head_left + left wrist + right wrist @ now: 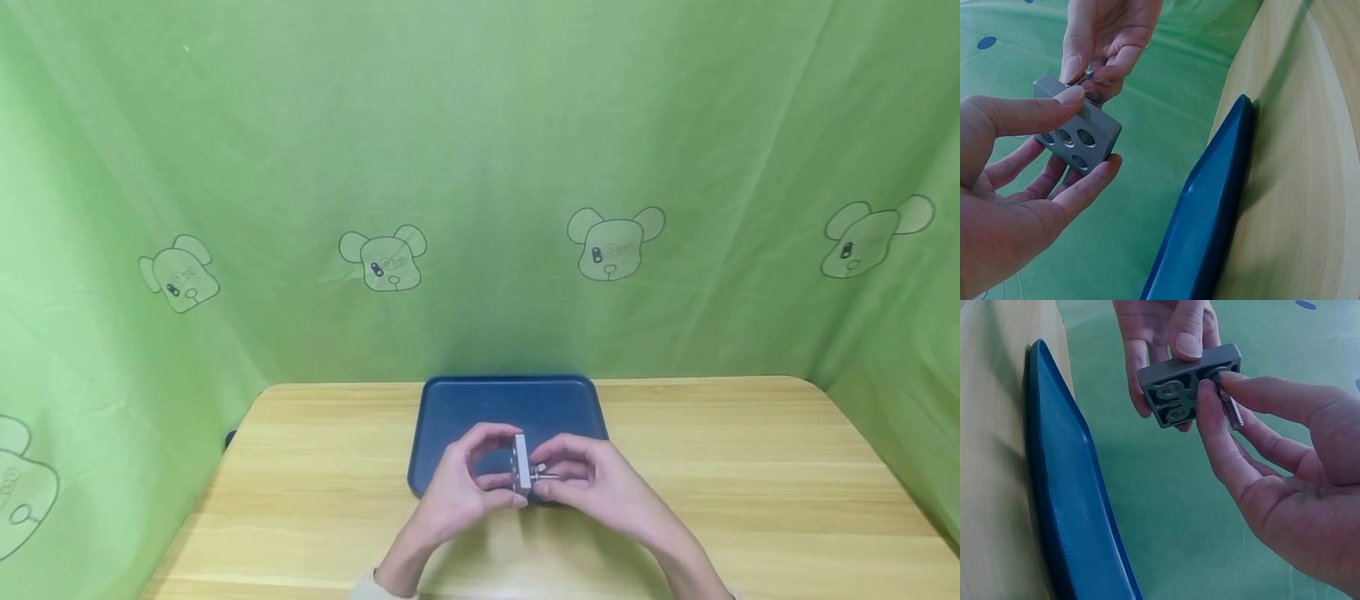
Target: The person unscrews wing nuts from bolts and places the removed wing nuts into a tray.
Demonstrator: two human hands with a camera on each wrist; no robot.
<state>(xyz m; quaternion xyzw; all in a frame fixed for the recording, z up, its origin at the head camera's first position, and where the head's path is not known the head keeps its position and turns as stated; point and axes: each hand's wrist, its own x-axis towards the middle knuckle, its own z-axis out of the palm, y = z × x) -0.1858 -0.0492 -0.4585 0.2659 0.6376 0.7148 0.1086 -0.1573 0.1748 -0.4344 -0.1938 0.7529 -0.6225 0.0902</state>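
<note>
A grey metal block [522, 463] with round holes is held up over the near edge of the blue tray. My left hand [465, 487] grips it by its edges, thumb on one side and fingers on the other; the holes show in the left wrist view on the block [1079, 128]. On the block's other face, which has recesses, my right hand [1297, 444] pinches a threaded screw [1231, 409] between thumb and finger. The screw's inner end is at the block [1188, 387]; whether it sits in a hole I cannot tell.
The blue tray [465, 408] lies on the wooden table [720, 467] at the back edge, behind and below the hands. A green curtain [495, 167] with printed bear heads hangs behind the table and along both sides. A small dark object [230, 437] shows at the table's left edge.
</note>
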